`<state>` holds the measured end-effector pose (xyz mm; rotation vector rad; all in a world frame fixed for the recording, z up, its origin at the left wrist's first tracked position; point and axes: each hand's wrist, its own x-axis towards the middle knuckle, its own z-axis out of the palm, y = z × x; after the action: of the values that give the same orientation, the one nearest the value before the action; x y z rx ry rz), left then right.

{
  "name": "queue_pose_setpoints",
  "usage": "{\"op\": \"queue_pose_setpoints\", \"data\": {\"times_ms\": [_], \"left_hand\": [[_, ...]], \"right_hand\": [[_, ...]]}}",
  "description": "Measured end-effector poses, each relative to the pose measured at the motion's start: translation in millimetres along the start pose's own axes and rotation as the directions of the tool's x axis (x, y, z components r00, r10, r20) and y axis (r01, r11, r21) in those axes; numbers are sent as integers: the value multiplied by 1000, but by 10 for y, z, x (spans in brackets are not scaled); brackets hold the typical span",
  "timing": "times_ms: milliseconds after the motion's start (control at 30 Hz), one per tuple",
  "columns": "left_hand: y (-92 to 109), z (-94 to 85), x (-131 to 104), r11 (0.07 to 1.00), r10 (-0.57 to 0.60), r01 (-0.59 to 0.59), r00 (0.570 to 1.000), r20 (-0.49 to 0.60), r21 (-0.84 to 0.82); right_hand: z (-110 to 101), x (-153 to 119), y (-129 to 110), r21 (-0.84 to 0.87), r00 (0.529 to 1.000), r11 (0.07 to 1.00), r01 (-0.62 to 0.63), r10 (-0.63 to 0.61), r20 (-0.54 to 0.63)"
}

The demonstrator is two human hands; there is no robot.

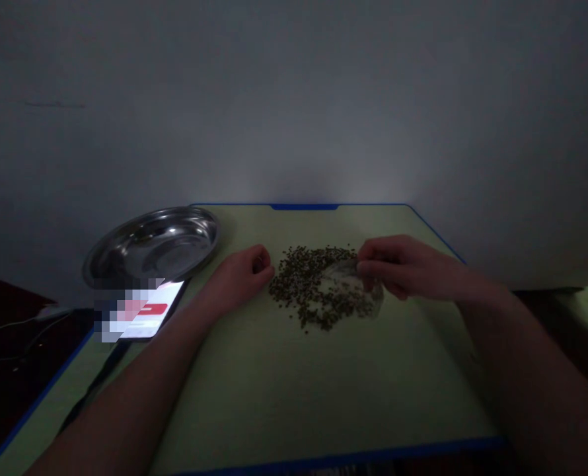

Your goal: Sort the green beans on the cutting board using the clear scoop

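Note:
A loose, spread-out pile of small dark beans or seeds (298, 277) lies in the middle of the pale table (324, 390). My right hand (398, 264) is at the pile's right side, thumb and fingers pinched on a clear plastic bag (351, 274). The see-through bag lies low across the right part of the pile, and beans show through or around it; I cannot tell whether any are inside. At the pile's left edge, my left hand (242, 277) rests on its side with the fingers curled in. Whatever it holds, if anything, is hidden.
A shiny steel basin (175, 244) stands at the back left. In front of it a lit phone (148, 317) lies near my left forearm, partly blurred out. The table has a blue edge, with a grey wall (294, 99) behind it. White cables (6, 327) hang off the left.

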<state>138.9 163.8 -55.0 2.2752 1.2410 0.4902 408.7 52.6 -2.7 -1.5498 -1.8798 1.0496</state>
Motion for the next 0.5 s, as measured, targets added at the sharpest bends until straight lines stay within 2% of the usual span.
{"op": "queue_pose_setpoints", "data": {"times_ms": [100,233,367,500], "left_hand": [[-7,-4,0,1000,-4,4,1000,6,12],[-41,-3,1,1000,0,0,1000,16,10],[-67,-7,4,1000,6,-6,1000,-2,1],[-71,-15,19,1000,-10,9,999,-43,-18]], "right_hand": [[-297,-24,270,-19,977,995,-94,89,-195],[-538,-47,611,-40,933,979,-202,179,-313],[-593,-32,824,-44,892,953,-298,262,-369],[-552,17,892,-62,886,950,-307,262,-382]]}}
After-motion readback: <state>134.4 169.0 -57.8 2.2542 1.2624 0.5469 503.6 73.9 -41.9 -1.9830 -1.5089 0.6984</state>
